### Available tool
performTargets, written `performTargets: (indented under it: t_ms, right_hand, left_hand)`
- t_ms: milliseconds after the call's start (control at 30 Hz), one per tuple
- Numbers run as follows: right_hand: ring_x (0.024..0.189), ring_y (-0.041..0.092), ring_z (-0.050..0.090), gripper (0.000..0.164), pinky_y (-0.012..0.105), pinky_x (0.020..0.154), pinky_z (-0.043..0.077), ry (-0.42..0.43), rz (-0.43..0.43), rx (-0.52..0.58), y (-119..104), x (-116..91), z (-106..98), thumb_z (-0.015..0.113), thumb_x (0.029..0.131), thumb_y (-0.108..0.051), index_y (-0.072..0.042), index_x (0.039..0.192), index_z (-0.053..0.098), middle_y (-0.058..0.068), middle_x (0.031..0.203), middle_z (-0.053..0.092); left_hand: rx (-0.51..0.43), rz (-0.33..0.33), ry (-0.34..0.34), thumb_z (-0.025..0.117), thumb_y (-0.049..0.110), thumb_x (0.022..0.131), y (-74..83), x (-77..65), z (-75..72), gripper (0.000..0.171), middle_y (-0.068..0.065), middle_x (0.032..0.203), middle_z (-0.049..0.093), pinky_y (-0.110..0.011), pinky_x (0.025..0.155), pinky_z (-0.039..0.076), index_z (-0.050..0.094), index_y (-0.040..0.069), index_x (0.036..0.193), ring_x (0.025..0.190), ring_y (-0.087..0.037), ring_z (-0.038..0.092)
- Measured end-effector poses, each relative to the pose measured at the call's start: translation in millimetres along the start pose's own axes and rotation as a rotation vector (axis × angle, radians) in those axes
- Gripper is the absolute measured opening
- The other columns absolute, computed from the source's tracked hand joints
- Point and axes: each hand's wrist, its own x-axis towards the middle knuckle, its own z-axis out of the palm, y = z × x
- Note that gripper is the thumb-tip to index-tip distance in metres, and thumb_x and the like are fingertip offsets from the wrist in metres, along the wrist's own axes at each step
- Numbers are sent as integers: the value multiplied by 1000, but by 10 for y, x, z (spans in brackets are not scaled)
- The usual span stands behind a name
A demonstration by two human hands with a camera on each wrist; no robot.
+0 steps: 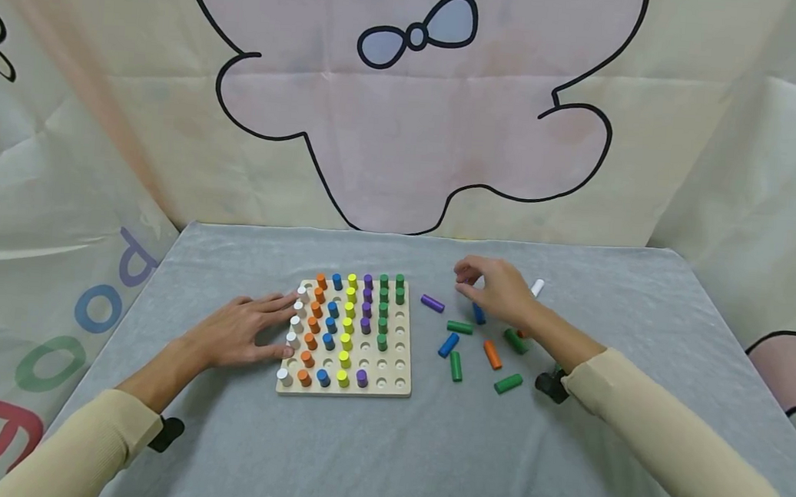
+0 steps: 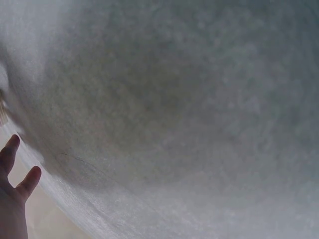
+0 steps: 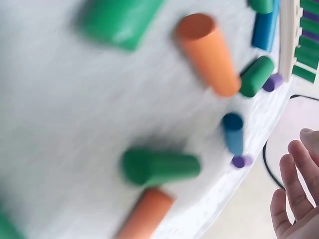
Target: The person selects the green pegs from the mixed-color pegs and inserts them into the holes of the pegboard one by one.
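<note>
A pale wooden pegboard (image 1: pixel 404 391) lies on the cloth, with rows of white, orange, blue, yellow, purple and green pegs standing in its holes. My left hand (image 1: pixel 242 334) rests at the board's left edge with its fingers spread, beside the white pegs (image 1: pixel 292 339). To the right of the board, my right hand (image 1: pixel 495 290) hovers over loose pegs, its fingers loosely bent and no peg showing between them. Below it lies a blue peg (image 1: pixel 479 313), partly covered by the hand. The right wrist view shows the right hand's fingers (image 3: pixel 293 191) apart from the pegs.
Scattered on the grey cloth (image 1: pixel 355 461) are a purple peg (image 1: pixel 432 303), an orange peg (image 1: pixel 492 354), another blue peg (image 1: pixel 448 345), a white peg (image 1: pixel 537 287) and several green pegs (image 1: pixel 456 366). A printed backdrop (image 1: pixel 406 126) hangs behind the table.
</note>
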Motion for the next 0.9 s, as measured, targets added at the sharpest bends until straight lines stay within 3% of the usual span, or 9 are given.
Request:
performTargets:
  t_ms: [433,900]
  right_hand:
    - [92,23,68,25,51,84,51,-47,-1,6,327,-301,-180,74,89,-10,0,112,69,5,95,74]
    - [92,18,68,29,49,85,51,-82,-15,19,309,-477,-136,77,87,-12,-5,114,69,-1,97,74]
  left_hand:
    - [3,-5,2,56,65,90,-6,2,13,80,-9,159,36,-64,102,37,47,11,149,142,-37,37]
    - [1,-2,3,56,64,91,-5,-4,5,80,-9,159,36,-64,101,37,48,10,148,143,-37,37]
